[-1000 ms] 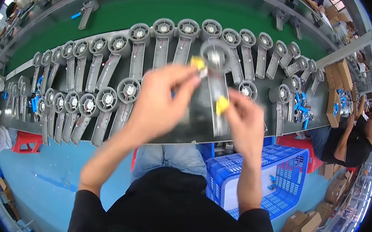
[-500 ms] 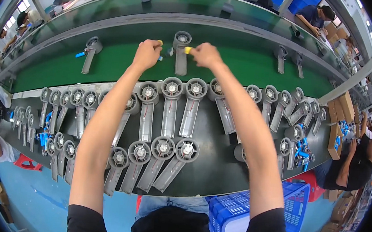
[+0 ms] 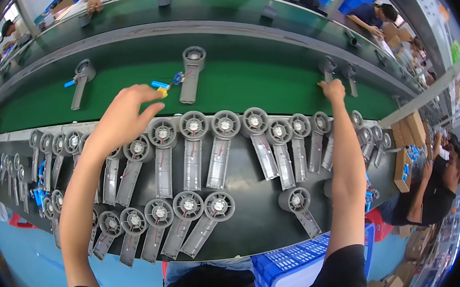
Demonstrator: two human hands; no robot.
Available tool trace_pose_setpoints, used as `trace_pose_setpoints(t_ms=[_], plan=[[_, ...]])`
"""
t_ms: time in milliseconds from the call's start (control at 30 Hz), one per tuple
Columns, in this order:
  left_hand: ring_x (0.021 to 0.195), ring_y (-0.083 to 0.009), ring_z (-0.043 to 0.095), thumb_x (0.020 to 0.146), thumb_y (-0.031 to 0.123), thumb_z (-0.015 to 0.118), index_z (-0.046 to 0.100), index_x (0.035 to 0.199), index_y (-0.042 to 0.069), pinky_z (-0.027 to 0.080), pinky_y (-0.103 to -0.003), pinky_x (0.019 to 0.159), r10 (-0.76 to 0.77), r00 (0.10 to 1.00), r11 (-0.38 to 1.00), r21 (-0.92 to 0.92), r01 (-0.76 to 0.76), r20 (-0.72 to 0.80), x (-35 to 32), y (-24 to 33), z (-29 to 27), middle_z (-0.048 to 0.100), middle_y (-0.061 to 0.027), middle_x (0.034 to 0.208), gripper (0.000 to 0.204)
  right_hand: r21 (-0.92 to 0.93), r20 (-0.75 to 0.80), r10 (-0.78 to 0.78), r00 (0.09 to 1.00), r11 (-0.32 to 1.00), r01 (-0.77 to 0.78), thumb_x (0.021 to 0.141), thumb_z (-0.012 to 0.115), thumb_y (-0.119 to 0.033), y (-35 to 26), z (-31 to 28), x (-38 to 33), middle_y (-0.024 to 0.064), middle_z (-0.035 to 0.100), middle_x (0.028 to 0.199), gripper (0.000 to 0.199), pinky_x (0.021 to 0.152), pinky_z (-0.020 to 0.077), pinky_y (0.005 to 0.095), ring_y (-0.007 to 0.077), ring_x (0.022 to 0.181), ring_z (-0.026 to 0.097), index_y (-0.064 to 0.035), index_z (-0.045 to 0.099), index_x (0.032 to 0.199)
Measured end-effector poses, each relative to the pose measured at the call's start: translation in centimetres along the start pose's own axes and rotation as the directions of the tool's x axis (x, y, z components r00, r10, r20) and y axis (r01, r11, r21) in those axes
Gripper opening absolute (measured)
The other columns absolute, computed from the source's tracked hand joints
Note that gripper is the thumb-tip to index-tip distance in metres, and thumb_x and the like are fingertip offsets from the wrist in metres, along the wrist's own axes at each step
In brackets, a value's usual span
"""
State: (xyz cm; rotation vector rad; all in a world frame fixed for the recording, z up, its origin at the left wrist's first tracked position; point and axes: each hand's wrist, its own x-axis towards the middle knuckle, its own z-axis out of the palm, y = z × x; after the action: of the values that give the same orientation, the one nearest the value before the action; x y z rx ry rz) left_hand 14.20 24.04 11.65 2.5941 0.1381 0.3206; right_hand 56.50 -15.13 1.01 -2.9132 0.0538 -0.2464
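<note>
My left hand (image 3: 125, 114) is open, thumb and fingers apart, with a yellow cover on one fingertip. Just beyond that fingertip lies a blue cylindrical battery (image 3: 160, 85) with a small blue part (image 3: 178, 77) beside it. Both are next to a grey handheld-fan housing (image 3: 190, 79) lying on the green conveyor belt (image 3: 252, 85). My right hand (image 3: 335, 90) reaches far right, its fingers closed at the lower end of another grey fan housing (image 3: 329, 70); the grip is partly hidden by the hand. A further fan housing (image 3: 351, 76) lies to its right.
Rows of grey fan housings (image 3: 192, 156) cover much of the dark bench (image 3: 250, 223). Another housing (image 3: 80, 87) with a blue battery lies left on the belt. A blue crate (image 3: 290, 263) stands below the bench. People work opposite and at both sides.
My left hand has drawn back from the middle housing and opened; a battery now lies beside that housing. My right hand has moved right to another housing. The view has shifted.
</note>
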Motion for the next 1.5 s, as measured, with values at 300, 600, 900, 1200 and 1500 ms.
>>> trace_pose_setpoints(t_ms=[300,600,900,1200,1500], plan=[[0.098,-0.0347,0.064,0.088,0.011,0.066,0.067,0.105,-0.006,0.048,-0.037,0.089,0.128,0.986,0.986,-0.089,-0.138,-0.109,-3.6,8.5,0.6,0.068,-0.0192,0.104,0.024,0.710,0.060,-0.287,0.956,0.686,0.161,0.097,0.045,-0.035,-2.3,-10.0,-13.7,0.0020,0.057,0.062,0.048,0.047,0.0371,0.0295,0.0116,0.050,0.049,0.0028,0.069,0.080],[0.106,-0.0243,0.061,0.092,0.044,0.065,0.055,0.133,-0.003,0.048,-0.035,0.087,-0.137,0.987,0.762,-0.646,0.048,-0.089,-3.8,14.6,8.9,0.060,-0.0177,0.127,0.063,0.240,-0.294,-0.724,0.624,0.576,0.781,0.091,0.063,-0.016,-0.7,-16.4,-37.0,0.0177,0.062,0.075,0.014,0.056,0.0501,0.0447,0.0371,0.065,0.063,-0.0041,0.065,0.098],[0.114,-0.0199,0.058,0.066,0.006,0.084,0.056,0.132,-0.002,0.042,-0.034,0.103,0.064,0.884,0.374,-0.832,0.410,0.464,-8.6,14.4,9.2,0.060,-0.0109,0.127,0.072,0.189,-0.147,-0.943,0.299,0.270,0.944,0.070,0.073,-0.042,6.8,-17.3,-42.0,0.0052,0.056,0.093,0.057,0.066,0.0483,0.0356,0.0226,0.080,0.060,-0.0090,0.064,0.115],[0.121,-0.0206,0.052,0.067,-0.011,0.078,0.056,0.101,0.003,0.041,-0.036,0.106,0.312,0.926,0.555,-0.832,0.005,0.213,-10.0,14.6,14.3,0.050,-0.0083,0.127,0.043,0.021,-0.452,-0.184,0.873,0.976,0.217,0.079,0.073,-0.015,25.5,-13.5,-30.6,0.0176,0.061,0.104,0.038,0.080,0.0510,0.0404,0.0304,0.093,0.064,-0.0037,0.064,0.113],[0.123,-0.0359,0.053,0.069,-0.010,0.071,0.049,0.101,0.002,0.042,-0.040,0.103,0.306,0.922,0.884,-0.430,-0.183,0.236,-10.7,16.6,13.1,0.056,-0.0134,0.130,0.041,0.228,-0.506,-0.097,0.857,0.943,0.242,0.080,0.073,-0.016,26.3,-15.3,-29.8,0.0155,0.063,0.082,0.038,0.066,0.0509,0.0359,0.0239,0.069,0.063,0.0028,0.065,0.112]])
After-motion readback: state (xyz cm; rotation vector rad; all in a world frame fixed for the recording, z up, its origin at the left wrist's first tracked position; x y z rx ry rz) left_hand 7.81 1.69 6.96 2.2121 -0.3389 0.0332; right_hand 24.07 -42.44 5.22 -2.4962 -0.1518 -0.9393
